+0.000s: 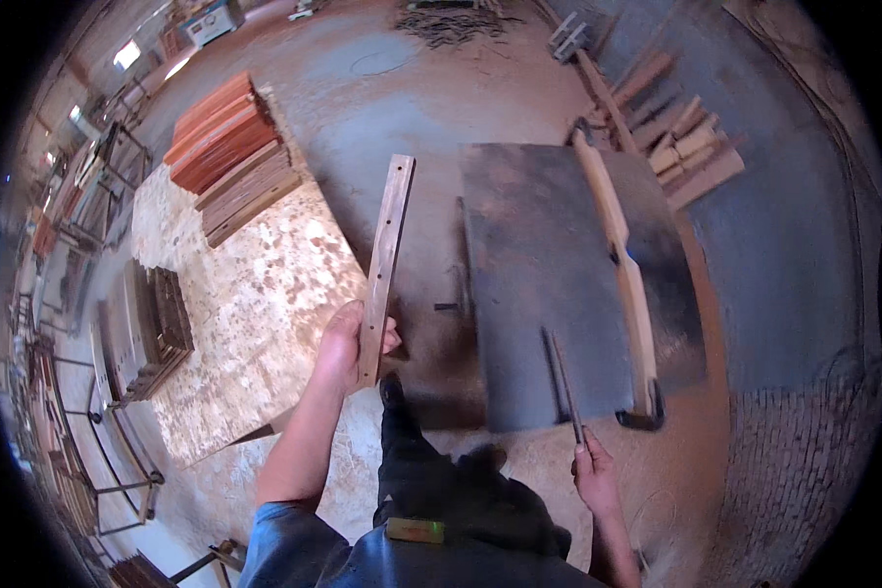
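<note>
My left hand [343, 338] is closed around the lower part of a flat wooden strip [390, 225]. The strip has several small dark holes along its face and stands tilted, its far end leaning slightly right. My right hand [596, 470] grips the near end of a thin, straight, dark tool like a file [565, 387]. The tool points away from me, over the near part of a dark-topped table [539, 255]. Along that table's right side lies a long, shaped wooden bar [617, 245] with dark pieces at both ends.
On my left stands a speckled, light-coloured table [265, 304]. It carries a stack of reddish wooden boards [225, 132] and a stack of brown wooden pieces [147, 328]. Wood offcuts [691, 147] lie beyond the dark table. Metal racks [98, 461] stand at the far left.
</note>
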A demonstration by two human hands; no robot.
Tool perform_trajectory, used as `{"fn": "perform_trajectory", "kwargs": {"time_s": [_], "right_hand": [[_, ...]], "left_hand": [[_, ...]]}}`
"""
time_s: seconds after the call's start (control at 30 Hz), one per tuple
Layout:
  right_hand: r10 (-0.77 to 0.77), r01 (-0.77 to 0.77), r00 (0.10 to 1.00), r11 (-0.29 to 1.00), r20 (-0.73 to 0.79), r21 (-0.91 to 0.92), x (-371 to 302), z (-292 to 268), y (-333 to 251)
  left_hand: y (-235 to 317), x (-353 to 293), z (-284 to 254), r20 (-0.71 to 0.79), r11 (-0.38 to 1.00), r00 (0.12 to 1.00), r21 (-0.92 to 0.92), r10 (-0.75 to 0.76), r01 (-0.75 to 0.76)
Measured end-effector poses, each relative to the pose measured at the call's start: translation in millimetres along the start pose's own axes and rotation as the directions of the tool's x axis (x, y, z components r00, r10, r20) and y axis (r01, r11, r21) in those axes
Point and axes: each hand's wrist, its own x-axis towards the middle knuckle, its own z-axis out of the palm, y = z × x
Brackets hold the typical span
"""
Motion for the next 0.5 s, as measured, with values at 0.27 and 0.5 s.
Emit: {"fn": "perform_trajectory", "kwargs": {"time_s": [0.27, 0.5], "right_hand": [[0.128, -0.121, 0.987, 0.990, -0.098, 0.075, -71.6, -81.6, 47.7], [0.204, -0.176, 0.964, 0.971, -0.171, 0.163, -107.6, -108.0, 107.8]], "left_hand": [[-95.0, -36.3, 101.9, 0.197, 1.000, 0.980, 0.013, -0.023, 0.020], [-203.4, -49.1, 174.0, 0.474, 0.973, 0.876, -0.150, -0.086, 0.177]]}}
